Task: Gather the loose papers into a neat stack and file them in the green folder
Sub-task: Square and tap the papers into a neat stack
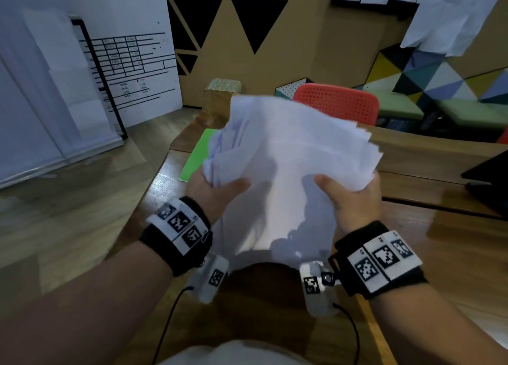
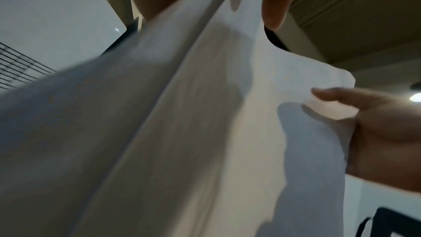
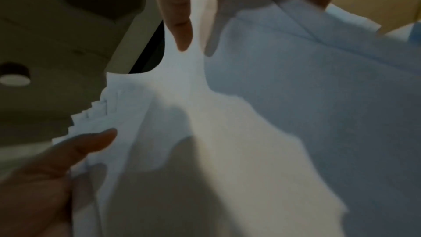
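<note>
A loose bundle of white papers (image 1: 288, 150) is held up above the wooden table (image 1: 428, 227), its edges staggered and uneven at the upper right. My left hand (image 1: 220, 191) grips the bundle's lower left side, thumb on top. On the lower right side my right hand (image 1: 349, 197) grips it the same way. The green folder (image 1: 198, 155) lies flat on the table behind the papers, mostly hidden by them. In the left wrist view the papers (image 2: 205, 114) fill the frame, with my left thumb (image 2: 273, 6) on them. The right wrist view shows the papers (image 3: 250, 114) under my right thumb (image 3: 180, 28).
A red perforated chair (image 1: 335, 103) stands beyond the table's far edge. A dark flat object (image 1: 489, 180) lies at the table's right edge. A printed white board (image 1: 132, 62) leans at the left, and a small patterned box (image 1: 222, 89) sits behind the table.
</note>
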`<move>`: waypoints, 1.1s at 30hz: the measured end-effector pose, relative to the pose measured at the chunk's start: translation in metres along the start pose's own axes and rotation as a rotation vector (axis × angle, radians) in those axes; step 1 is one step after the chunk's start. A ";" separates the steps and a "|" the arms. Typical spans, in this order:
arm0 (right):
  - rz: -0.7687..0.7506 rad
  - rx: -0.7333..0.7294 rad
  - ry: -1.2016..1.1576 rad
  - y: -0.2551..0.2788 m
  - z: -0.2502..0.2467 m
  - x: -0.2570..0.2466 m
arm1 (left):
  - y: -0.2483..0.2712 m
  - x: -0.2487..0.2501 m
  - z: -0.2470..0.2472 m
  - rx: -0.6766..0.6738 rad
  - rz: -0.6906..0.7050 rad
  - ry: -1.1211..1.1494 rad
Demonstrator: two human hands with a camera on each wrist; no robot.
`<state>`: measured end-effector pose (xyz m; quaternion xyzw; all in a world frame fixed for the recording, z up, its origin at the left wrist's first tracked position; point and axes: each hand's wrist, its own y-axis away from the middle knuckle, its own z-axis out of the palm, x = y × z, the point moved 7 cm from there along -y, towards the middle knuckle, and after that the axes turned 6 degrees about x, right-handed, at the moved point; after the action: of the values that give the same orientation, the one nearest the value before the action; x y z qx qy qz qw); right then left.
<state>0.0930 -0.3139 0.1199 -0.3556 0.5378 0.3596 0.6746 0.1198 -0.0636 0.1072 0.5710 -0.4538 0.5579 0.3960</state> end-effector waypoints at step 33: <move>-0.135 -0.120 -0.343 -0.019 -0.005 -0.035 | -0.023 0.067 0.015 0.002 0.109 0.201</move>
<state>0.1014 -0.3306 0.1554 -0.3641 0.3673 0.4001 0.7566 0.1438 -0.0765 0.1738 0.4871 -0.4414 0.6336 0.4080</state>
